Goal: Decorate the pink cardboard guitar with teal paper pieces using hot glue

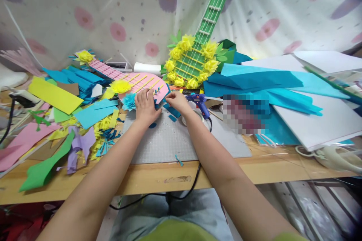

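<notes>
A pink paper guitar [152, 80] with yellow strings, yellow and blue paper flowers and a dark blue edge lies slanted on the grey cutting mat [169, 145]. Over its lower end, my left hand [147, 107] is closed on the body, thumb toward the near side, beside the blue flower [129, 101]. My right hand [177, 102] pinches at the blue edge on the guitar's right end; what lies between the fingertips is hidden. Small blue paper pieces [173, 112] are under and between the hands. A blue glue gun [200, 101] lies just right of my right hand.
A green paper guitar [206, 32] ringed with yellow flowers leans at the back. Coloured paper and scraps [55, 96] crowd the left side. Blue crepe paper [254, 79] and white boards [319, 120] cover the right. A tape roll [185, 120] and black cord [195, 184] lie near my right arm.
</notes>
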Available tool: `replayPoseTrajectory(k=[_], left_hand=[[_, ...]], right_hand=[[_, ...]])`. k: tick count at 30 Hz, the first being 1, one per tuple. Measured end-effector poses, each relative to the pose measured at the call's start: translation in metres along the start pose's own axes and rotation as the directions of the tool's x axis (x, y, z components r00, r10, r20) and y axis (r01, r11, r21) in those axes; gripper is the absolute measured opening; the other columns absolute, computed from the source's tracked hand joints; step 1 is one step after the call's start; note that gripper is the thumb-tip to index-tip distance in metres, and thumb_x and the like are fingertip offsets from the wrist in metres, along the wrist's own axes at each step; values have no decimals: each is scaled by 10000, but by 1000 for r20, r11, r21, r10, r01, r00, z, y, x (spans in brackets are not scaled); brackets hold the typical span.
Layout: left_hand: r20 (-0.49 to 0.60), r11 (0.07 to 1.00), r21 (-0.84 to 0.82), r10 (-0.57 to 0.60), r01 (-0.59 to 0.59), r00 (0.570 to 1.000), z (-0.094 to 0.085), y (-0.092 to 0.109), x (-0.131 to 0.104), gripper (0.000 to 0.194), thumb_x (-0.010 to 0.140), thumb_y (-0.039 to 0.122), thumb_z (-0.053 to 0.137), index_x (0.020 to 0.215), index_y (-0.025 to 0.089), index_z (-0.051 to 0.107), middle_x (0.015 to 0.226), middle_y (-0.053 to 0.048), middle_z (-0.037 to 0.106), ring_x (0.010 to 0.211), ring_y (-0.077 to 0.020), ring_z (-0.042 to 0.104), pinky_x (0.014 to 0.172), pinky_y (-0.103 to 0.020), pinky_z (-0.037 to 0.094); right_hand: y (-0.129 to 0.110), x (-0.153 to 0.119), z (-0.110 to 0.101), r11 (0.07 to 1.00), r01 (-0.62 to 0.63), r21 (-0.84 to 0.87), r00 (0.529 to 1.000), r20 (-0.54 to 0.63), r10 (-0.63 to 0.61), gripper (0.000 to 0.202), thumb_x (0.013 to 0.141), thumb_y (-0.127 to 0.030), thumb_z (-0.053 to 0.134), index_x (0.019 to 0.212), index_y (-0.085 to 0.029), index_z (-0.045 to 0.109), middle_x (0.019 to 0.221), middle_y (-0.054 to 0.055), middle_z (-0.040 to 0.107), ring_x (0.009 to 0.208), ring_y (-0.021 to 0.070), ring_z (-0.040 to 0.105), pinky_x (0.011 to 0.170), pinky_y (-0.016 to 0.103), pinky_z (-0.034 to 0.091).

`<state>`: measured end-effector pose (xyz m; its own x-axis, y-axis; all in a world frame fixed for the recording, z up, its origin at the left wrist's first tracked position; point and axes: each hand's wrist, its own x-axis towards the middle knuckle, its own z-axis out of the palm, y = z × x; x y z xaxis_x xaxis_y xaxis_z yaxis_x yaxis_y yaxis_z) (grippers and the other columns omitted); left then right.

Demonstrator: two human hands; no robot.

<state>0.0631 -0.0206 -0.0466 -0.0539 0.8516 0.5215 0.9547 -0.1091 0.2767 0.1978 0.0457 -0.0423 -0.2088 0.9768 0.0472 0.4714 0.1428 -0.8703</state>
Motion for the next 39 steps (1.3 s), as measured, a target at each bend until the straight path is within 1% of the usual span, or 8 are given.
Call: replayPoseTrajectory(k=[3, 8, 15, 19, 24, 31, 35, 39], left_hand=[[-22, 1000, -15, 2, -2, 1000, 3, -4, 2, 636, 661, 211, 639, 1255, 159, 418, 1323, -175, 434, 1270, -337, 349, 1082, -494, 199], [-86, 994, -105, -36, 27, 996, -1, -13, 1, 522, 703, 207, 587, 1208, 174, 458, 1274, -149, 475, 1253, -302, 384, 1076, -467, 228], [-114, 988, -127, -98, 83, 989, -4, -20, -3, 515, 699, 241, 611, 1191, 185, 471, 1251, -139, 495, 1218, -300, 414, 1042, -459, 267], [-116, 986, -148, -96, 78, 989, -4, -20, -4, 510, 699, 231, 605, 1189, 188, 469, 1243, -132, 502, 1217, -293, 418, 1047, -455, 259], [-116, 985, -151, -103, 85, 988, -3, -21, -5, 509, 697, 240, 607, 1185, 181, 472, 1228, -135, 517, 1200, -298, 429, 1037, -458, 266], [-113, 980, -171, -118, 97, 987, -4, -21, -6, 488, 699, 229, 605, 1167, 192, 475, 1227, -127, 513, 1206, -292, 424, 1055, -461, 243], [-124, 984, -152, -115, 96, 986, -4, -21, -7, 482, 698, 234, 609, 1161, 183, 482, 1233, -129, 519, 1209, -289, 427, 1057, -449, 241], [-131, 985, -143, -118, 99, 984, -4, -20, -7, 472, 695, 234, 609, 1150, 194, 488, 1227, -117, 529, 1206, -285, 436, 1056, -446, 241]], right_hand=[[0, 1, -2, 999, 7, -53, 1000, -11, -7, 122, 688, -150, 559, 772, -162, 647, 739, 1, 657, 720, 126, 618, 730, 259, 492], [-5, -2, 2, 997, 3, -76, 1000, 5, -3, 135, 703, -162, 556, 787, -169, 662, 771, 2, 674, 739, 126, 621, 740, 257, 492], [-19, -8, 10, 991, -7, -135, 998, 58, 15, 105, 691, -173, 576, 747, -174, 665, 767, 11, 681, 752, 139, 628, 743, 253, 480], [-19, -9, 16, 988, -34, -148, 996, 78, 46, 90, 686, -178, 584, 733, -183, 661, 743, 1, 680, 744, 135, 630, 732, 240, 478], [-19, -7, 22, 983, -60, -176, 995, 68, 73, 88, 680, -195, 600, 733, -187, 670, 783, 15, 694, 768, 153, 638, 739, 255, 483], [-19, -8, 27, 986, -79, -148, 994, 63, 89, 120, 694, -201, 582, 756, -190, 684, 803, 20, 702, 789, 151, 641, 749, 252, 482], [-18, -8, 30, 989, -104, -105, 993, 53, 110, 143, 692, -211, 581, 781, -192, 691, 826, 15, 703, 799, 146, 636, 743, 245, 481], [-16, -6, 32, 992, -119, -35, 990, 68, 121, 146, 684, -215, 576, 771, -183, 689, 770, 13, 692, 753, 137, 634, 707, 237, 488]])
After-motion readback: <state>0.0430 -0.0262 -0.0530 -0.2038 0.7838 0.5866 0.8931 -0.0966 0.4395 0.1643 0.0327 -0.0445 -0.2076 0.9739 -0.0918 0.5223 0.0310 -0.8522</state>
